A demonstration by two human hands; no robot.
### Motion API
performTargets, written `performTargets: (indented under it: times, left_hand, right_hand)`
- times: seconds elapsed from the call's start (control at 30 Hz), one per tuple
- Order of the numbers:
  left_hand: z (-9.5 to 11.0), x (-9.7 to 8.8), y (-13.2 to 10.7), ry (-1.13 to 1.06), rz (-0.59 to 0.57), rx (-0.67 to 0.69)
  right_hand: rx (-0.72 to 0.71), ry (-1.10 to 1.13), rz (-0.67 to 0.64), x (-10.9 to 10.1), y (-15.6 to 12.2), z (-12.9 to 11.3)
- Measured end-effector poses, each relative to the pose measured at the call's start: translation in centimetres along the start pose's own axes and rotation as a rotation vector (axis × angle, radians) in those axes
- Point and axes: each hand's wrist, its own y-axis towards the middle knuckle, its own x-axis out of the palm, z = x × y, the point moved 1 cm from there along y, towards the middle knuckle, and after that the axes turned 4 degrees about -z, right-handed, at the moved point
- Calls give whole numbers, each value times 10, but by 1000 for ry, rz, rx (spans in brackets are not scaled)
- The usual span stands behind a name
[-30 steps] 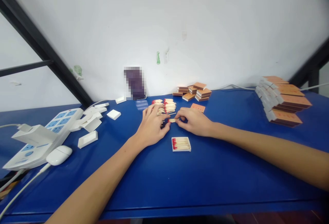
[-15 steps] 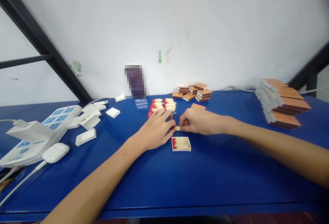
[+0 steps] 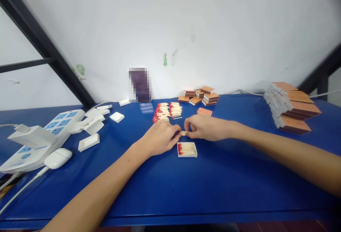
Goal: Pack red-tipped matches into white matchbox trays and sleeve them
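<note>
Between my two hands is a small bunch of matches [image 3: 183, 133], held level just above the blue table. My left hand [image 3: 163, 137] pinches its red-headed end, and the fingertips of my right hand [image 3: 201, 127] are closed on the other end. Right below them, nearer to me, lies a white matchbox tray [image 3: 187, 156] with a layer of red-tipped matches inside, heads to the left. Beyond my hands are two heaps of loose matches, a left heap [image 3: 161, 112] and a right heap [image 3: 176, 110]. An orange matchbox sleeve [image 3: 204, 111] lies behind my right hand.
Orange matchboxes [image 3: 210, 98] are piled by the wall, and a taller stack [image 3: 298, 108] stands at right. White trays [image 3: 89, 142] lie scattered at left beside a power strip [image 3: 62, 122] with a charger [image 3: 32, 137] and a white mouse-shaped object [image 3: 58, 158]. A pixelated dark object [image 3: 141, 84] leans on the wall.
My left fingers have drawn in slightly toward me, uncovering more of the match heaps. Both hands still hold the bunch of matches in nearly the same place.
</note>
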Motion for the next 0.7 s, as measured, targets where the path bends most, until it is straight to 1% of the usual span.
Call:
performTargets:
  times: [0.13,0.27,0.37,0.5,0.7]
  left_hand:
    - [1,-1,-1,8,-35,-39]
    - [0,-1,-2,27,-33,-55]
    - [0,0,-2,30,-45,-37]
    - [0,0,-1,24,-46,-4]
    - [0,1,-1,16,-3,-8]
  right_hand:
    - [13,27,-2,0,0,1]
    - [13,71,-57,-2,-1,2]
    - [21,91,-83,-4,-1,2]
    - [29,79,-80,-4,-1,1]
    - [1,6,-34,-4,-1,1]
